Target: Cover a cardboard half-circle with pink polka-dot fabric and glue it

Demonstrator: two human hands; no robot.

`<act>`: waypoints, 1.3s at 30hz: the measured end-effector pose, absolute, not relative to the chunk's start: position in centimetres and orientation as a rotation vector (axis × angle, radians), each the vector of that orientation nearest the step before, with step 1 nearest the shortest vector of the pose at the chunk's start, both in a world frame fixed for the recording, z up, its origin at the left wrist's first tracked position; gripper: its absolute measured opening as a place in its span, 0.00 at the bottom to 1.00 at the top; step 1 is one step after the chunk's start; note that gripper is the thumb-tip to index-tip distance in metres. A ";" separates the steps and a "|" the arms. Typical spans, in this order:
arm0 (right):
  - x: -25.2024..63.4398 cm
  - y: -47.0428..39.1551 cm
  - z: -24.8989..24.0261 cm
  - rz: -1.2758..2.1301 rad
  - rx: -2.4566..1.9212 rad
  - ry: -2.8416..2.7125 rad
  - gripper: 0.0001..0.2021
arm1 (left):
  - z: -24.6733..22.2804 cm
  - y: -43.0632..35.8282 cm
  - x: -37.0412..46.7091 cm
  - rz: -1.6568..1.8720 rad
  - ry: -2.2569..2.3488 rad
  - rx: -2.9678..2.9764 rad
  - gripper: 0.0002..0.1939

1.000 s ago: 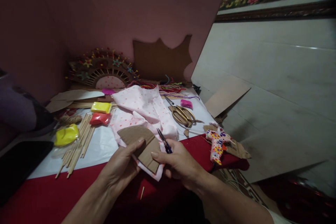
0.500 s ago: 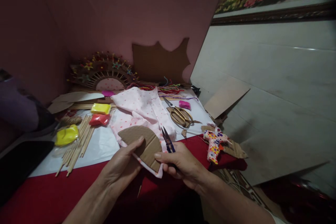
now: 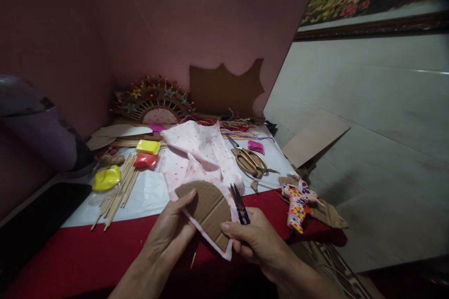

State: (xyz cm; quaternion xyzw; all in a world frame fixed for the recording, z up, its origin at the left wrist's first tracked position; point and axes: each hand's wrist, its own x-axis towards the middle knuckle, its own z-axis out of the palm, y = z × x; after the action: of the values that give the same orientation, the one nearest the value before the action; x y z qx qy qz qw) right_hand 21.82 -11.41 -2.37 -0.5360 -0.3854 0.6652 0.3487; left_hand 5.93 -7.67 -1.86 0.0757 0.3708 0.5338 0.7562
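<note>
A half-round piece of brown cardboard [image 3: 209,208] lies on pink dotted cloth [image 3: 194,142], whose edge is folded along the straight side and shows past the right corner. My left hand [image 3: 177,222] grips the cardboard's left part, thumb on top and fingers beneath. My right hand [image 3: 257,238] pinches the right corner of cardboard and cloth with its thumb, and also holds small dark blue thread snips [image 3: 240,203], blades pointing up and apart. The rest of the cloth spreads over the white sheet behind.
Gold-handled scissors [image 3: 250,161] and a pink packet [image 3: 256,146] lie right of the cloth. Wooden sticks [image 3: 121,191], yellow [image 3: 148,146] and red packets [image 3: 146,161] are left. A decorated fan [image 3: 154,103] stands behind; a flowered stuffed figure [image 3: 296,203] rests at the right edge.
The view has shifted, so the table things appear further right. Both hands, with the cardboard and snips, sit slightly lower, and more of the cloth edge shows around the cardboard's right side.
</note>
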 end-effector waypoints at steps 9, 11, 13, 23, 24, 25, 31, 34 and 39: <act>22.7 -11.3 -2.6 1.769 -1.383 -0.995 0.14 | -2.1 -8.1 6.0 1.223 0.696 0.189 0.08; 22.7 -11.3 -2.4 1.763 -1.380 -0.984 0.13 | -1.9 -8.0 5.9 1.191 0.633 0.160 0.16; 22.9 -11.3 -2.3 1.765 -1.364 -0.987 0.14 | -1.9 -7.9 5.8 1.181 0.579 0.153 0.23; 23.5 -10.9 -2.4 1.797 -1.348 -0.995 0.14 | -2.2 -8.0 5.2 1.137 0.528 0.193 0.28; 23.4 -10.9 -2.4 1.794 -1.347 -0.989 0.14 | -2.2 -8.1 5.2 1.141 0.541 0.217 0.23; 23.3 -10.9 -2.3 1.795 -1.345 -0.984 0.14 | -2.2 -8.2 5.3 1.151 0.566 0.249 0.18; 23.3 -10.7 -1.7 1.809 -1.322 -1.003 0.15 | -2.1 -8.3 5.9 1.197 0.746 0.343 0.22; 23.5 -10.7 -1.7 1.810 -1.324 -1.021 0.16 | -2.1 -8.0 6.1 1.216 0.783 0.305 0.20; 23.9 -10.7 -1.9 1.844 -1.287 -1.004 0.16 | -2.0 -7.8 6.3 1.240 0.823 0.291 0.18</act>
State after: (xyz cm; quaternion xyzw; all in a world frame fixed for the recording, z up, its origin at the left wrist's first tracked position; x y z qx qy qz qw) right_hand 23.90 -10.74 -1.90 -0.4928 -0.3843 0.7061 0.3331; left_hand 6.28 -7.82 -2.00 0.1319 0.3731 0.5625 0.7260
